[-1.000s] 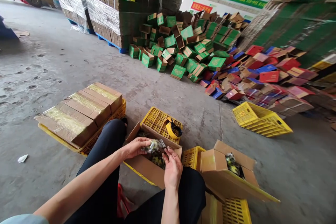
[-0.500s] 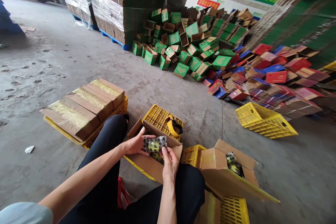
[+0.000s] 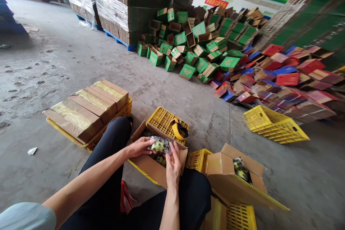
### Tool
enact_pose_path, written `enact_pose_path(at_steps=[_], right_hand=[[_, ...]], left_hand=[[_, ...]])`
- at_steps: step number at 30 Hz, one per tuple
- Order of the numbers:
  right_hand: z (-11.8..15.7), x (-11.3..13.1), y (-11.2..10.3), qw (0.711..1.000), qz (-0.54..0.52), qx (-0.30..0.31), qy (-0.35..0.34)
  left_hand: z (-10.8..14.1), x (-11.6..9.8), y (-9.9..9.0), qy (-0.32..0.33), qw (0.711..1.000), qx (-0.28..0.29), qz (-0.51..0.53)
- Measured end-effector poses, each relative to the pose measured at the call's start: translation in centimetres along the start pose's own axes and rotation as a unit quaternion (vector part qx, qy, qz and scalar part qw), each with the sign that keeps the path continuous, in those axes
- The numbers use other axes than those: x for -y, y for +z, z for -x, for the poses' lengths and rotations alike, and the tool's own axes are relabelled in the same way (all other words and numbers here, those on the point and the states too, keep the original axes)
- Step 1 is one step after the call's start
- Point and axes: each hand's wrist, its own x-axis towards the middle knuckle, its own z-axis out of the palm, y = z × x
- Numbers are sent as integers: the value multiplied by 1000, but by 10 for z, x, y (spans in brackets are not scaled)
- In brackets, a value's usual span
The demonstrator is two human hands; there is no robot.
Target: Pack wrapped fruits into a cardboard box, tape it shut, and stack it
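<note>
Over an open carton [image 3: 149, 168] set between the knees, the left hand [image 3: 140, 146] is grasping one end of a film packet [image 3: 158, 146], its thumb and fingers bracketing that end. The right hand [image 3: 174, 165] is holding the opposite end between thumb and raised fingers; how firmly it is pressing cannot be told. The packet is lying nearly level between both hands, its glossy wrap showing yellow-green contents with dark spots.

For sound handling, both hands should be sharing the weight and gripping towards the ends, not squeezing the middle, as the contents are possibly bruising under pressure. Thumbs should be pressing flat, since sharp pinching is likely to be tearing the film. Keeping the packet above the carton is the safer practice: should it be slipping, the carton would be catching it.

Directly below, more packets [image 3: 161, 160] are lying inside the carton. Just beyond its far wall, a yellow lattice crate [image 3: 158, 116] is carrying a yellow-and-black tool [image 3: 178, 130]. To the right, a second carton [image 3: 219, 165] is standing with flaps spread, similar packets showing inside. To the left, three taped cartons [image 3: 85, 105] are resting side by side on another crate. Farther out, green boxes [image 3: 187, 71] are lying heaped on the floor [image 3: 194, 99].
</note>
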Motion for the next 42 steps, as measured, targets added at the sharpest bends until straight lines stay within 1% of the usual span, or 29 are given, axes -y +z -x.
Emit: enact_pose_path(at_steps=[1, 3, 6, 8, 11, 13, 16, 19, 21, 25, 28, 30, 32, 34, 36, 39, 40, 42], right_hand=[[0, 0, 0, 1000, 10, 10, -14], [0, 0, 0, 1000, 3, 14, -18], [0, -3, 1, 1000, -9, -9, -2], [0, -5, 2, 999, -22, -25, 29], [0, -7, 2, 995, -33, -49, 84], [-1, -7, 2, 991, -39, -61, 116], [0, -5, 2, 984, -44, -73, 155], [1, -1, 3, 983, -28, -65, 172], [1, 2, 3, 984, -3, -60, 167], [0, 5, 1, 986, 52, -76, 136], [-1, 3, 1, 984, 69, -87, 136], [0, 0, 2, 982, 47, -94, 159], [1, -3, 3, 975, 4, -93, 199], [2, -7, 4, 967, -39, -88, 236], [1, -10, 4, 961, -74, -89, 251], [-1, -17, 1, 964, -98, -88, 230], [-3, -20, 0, 970, -85, -79, 216], [-5, -24, -3, 982, -9, -50, 181]], left_hand=[[0, 1, -1, -7, 1000, -1, 2], [1, 2, -2, -23, 1000, -12, 9], [2, 5, -3, -43, 999, -18, 20], [4, 6, -3, -37, 999, 6, 18], [5, 7, -3, -2, 998, 63, -16], [3, 8, -3, 19, 996, 82, -43], [1, 9, -3, 40, 996, 55, -65], [0, 8, -2, 44, 996, 27, -76], [2, 7, -1, 43, 996, 16, -83], [3, 6, 3, 53, 993, -4, -105], [0, 9, 4, 48, 993, -19, -108], [-1, 10, 4, 36, 995, -19, -91], [-1, 10, 4, 29, 997, -7, -67], [0, 9, 3, 33, 998, 2, -50], [0, 8, 1, 45, 998, -2, -42], [-2, 5, -3, 74, 995, -48, -39], [-3, 4, -4, 86, 993, -69, -42], [-3, 1, -6, 109, 987, -102, -64]])
